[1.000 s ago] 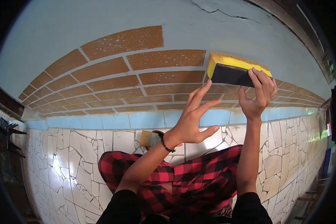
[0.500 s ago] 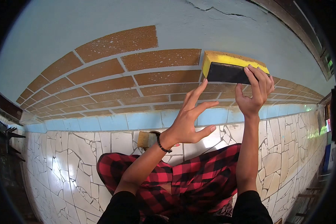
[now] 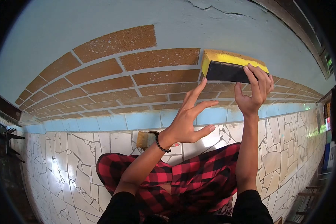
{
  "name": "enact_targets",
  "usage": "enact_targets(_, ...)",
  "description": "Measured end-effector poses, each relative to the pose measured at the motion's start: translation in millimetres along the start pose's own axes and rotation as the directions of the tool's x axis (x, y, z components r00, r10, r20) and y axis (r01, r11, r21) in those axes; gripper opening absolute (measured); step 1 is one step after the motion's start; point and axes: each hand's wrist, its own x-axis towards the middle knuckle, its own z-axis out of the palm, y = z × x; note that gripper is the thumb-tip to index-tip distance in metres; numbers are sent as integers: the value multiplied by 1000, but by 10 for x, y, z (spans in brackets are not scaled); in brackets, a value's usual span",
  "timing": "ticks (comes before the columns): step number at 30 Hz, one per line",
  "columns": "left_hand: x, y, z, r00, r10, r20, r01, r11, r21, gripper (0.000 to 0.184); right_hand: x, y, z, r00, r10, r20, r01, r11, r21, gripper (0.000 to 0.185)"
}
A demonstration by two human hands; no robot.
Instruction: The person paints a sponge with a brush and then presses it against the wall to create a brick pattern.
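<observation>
My right hand (image 3: 254, 87) grips a sponge block (image 3: 233, 67) by the right end of its black backing. Its yellow foam has a brown-stained face, turned to the grey-blue wall (image 3: 183, 28). Whether that face touches the wall is hard to tell. My left hand (image 3: 188, 117) has its fingers spread, with one fingertip at the block's lower left corner. Brown brick shapes (image 3: 160, 59) with pale lines between them cover the wall left of the block and below it.
A brush (image 3: 142, 139) with tan bristles lies by a dark-rimmed round container (image 3: 154, 133), partly behind my left wrist. Light blue tiles (image 3: 142, 120) run along the wall's foot. The floor (image 3: 78, 164) is broken white tile. A crack (image 3: 220, 11) crosses the upper wall.
Hardly anything differs. The whole view has shifted very slightly, while both hands and the sponge block keep their places against the wall.
</observation>
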Motion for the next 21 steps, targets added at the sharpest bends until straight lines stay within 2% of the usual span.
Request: enact_targets(21,7,-27,-12,1000,-15,12,15,1000,-23,67,8,-19,32,1000,9,-8,-9,1000,-4,58)
